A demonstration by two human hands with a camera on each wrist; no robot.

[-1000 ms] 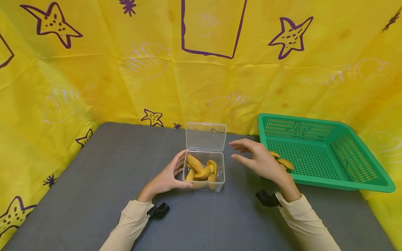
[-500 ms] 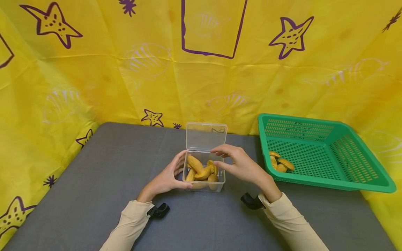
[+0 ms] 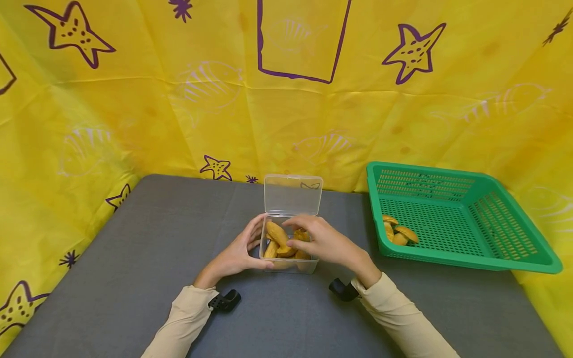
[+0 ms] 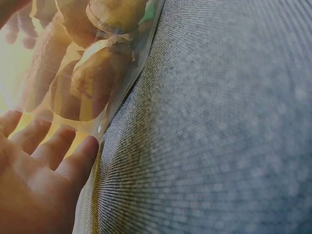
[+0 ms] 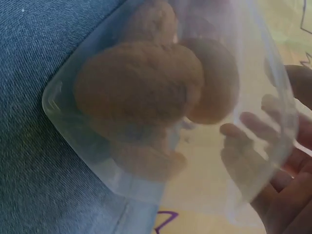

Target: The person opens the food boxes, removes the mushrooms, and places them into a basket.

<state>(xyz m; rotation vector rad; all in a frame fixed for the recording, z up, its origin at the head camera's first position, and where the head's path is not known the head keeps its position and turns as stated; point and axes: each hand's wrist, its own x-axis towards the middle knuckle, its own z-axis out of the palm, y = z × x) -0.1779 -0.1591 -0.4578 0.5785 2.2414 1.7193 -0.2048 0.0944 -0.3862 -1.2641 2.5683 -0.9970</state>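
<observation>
A clear plastic box point(image 3: 306, 267) with its hinged lid point(image 3: 293, 195) standing up sits mid-table, with several yellow-brown mushrooms point(image 3: 276, 233) inside. My left hand point(image 3: 236, 254) holds the box from the left, thumb at the front rim and fingers along the side. Over the box's right rim, my right hand point(image 3: 330, 242) reaches in, thumb and forefinger apart above the mushrooms and partly hiding those on the right; no firm grip shows. The right wrist view has mushrooms point(image 5: 136, 85) blurred through the wall, with loosely bent fingers point(image 5: 256, 127) beside them.
To the right stands a green slotted basket point(image 3: 470, 263) holding several more mushrooms point(image 3: 405, 233) in its near-left corner. Grey cloth covers the table point(image 3: 179, 223). A yellow patterned curtain point(image 3: 224, 119) hangs behind and at the sides.
My right hand has moved left, from between the basket and the box to over the mushrooms inside the box. The left hand keeps its place on the box.
</observation>
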